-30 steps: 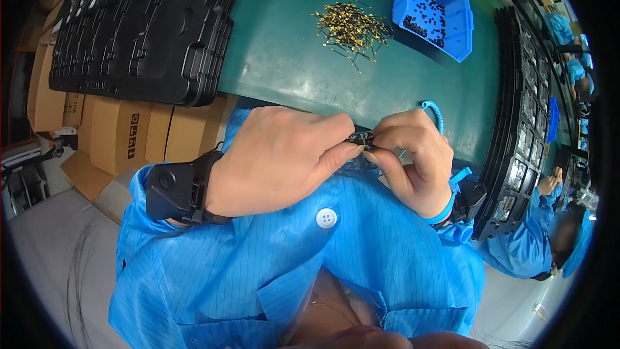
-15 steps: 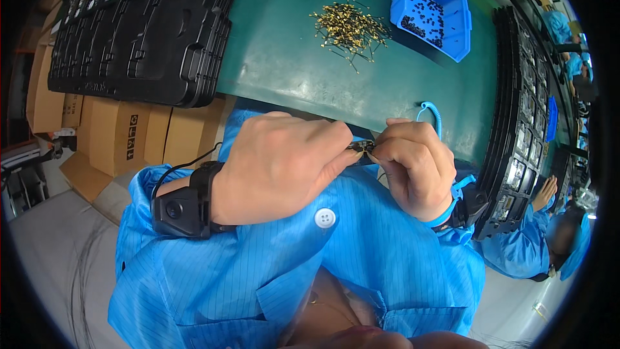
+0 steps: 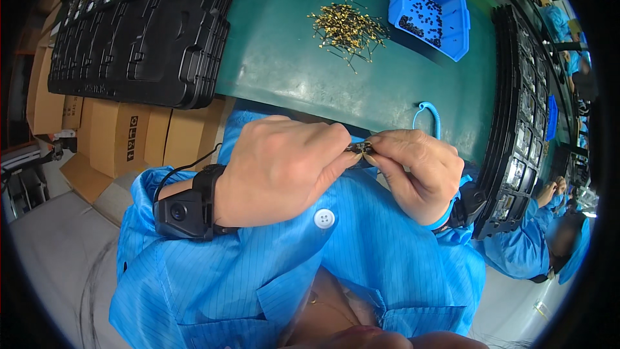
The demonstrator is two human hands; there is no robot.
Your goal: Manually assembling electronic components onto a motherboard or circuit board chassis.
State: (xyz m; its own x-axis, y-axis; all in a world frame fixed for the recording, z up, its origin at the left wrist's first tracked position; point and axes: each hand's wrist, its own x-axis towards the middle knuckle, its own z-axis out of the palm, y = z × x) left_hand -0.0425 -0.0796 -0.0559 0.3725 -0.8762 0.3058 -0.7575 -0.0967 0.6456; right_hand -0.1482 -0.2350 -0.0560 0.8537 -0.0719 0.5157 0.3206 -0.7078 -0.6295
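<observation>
In front of my chest, my left hand [image 3: 281, 168] is closed, thumb and forefinger pinching a small dark part [image 3: 360, 148] with light metallic spots. Only a bit of it shows between the fingertips, so its exact kind stays unclear. My right hand [image 3: 423, 171] pinches the other side of the same part with thumb and forefinger. Both hands hover just off the near edge of the green work mat [image 3: 278, 84]. Beyond them on the mat lies a loose pile of thin black pieces with gold-coloured ends [image 3: 351, 29].
A blue bin [image 3: 460, 22] with small black pieces stands at the far right. Stacked black trays [image 3: 161, 45] holding circuit boards sit left; more trays [image 3: 516, 123] stand right. Cardboard boxes [image 3: 106, 136] are at left. A coiled blue cord [image 3: 436, 119] hangs near my right wrist. A co-worker [image 3: 516, 245] sits at right.
My right hand has turned, its fingers now straighter and the hand slightly lower and further right, still at the small part. My left hand has barely moved. The co-worker's hands have shifted.
</observation>
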